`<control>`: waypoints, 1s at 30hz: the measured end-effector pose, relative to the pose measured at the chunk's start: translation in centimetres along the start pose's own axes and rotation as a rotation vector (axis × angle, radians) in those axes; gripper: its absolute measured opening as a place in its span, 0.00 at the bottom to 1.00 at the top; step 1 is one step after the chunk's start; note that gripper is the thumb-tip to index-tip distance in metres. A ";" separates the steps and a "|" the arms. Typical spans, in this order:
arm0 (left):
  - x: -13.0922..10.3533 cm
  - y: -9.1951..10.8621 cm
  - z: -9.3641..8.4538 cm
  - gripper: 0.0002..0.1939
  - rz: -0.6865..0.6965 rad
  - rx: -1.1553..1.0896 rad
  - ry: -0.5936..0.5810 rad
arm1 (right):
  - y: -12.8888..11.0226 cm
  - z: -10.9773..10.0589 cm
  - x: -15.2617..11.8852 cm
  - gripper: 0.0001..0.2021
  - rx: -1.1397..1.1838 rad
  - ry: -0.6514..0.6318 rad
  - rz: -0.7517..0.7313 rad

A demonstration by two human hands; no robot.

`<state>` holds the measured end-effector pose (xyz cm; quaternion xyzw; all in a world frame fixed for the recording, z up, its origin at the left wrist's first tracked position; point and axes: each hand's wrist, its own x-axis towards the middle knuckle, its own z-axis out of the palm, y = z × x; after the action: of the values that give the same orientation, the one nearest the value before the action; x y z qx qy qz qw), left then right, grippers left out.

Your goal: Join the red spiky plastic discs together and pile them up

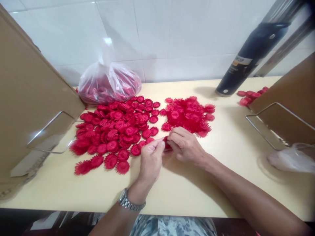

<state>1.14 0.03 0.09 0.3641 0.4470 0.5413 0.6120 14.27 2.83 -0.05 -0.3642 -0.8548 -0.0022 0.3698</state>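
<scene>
My left hand point(150, 160) and my right hand point(186, 146) meet over the cream table point(197, 190), fingertips pinched together on one small red plastic flower piece point(166, 144), mostly hidden by the fingers. A wide pile of red flower pieces point(115, 134) spreads to the left of my hands. A smaller, denser pile of red flower pieces point(188, 114) lies just beyond my right hand. A metal watch point(129, 201) is on my left wrist.
A clear plastic bag of red pieces point(109, 83) sits at the back by the tiled wall. Cardboard panels with wire stands rise at the left point(29, 98) and right point(292, 101). A dark bottle point(248, 59) leans at back right, beside a few red pieces point(251, 95). A crumpled plastic bag point(290, 159) lies right.
</scene>
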 end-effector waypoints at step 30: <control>0.4 0.4 0.2 0.04 -0.064 -0.232 0.104 | -0.3 -0.5 0.0 0.06 0.377 0.068 0.173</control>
<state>1.21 0.47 0.48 0.2480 0.4239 0.5878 0.6429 14.40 2.46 0.34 -0.3603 -0.7925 0.1775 0.4589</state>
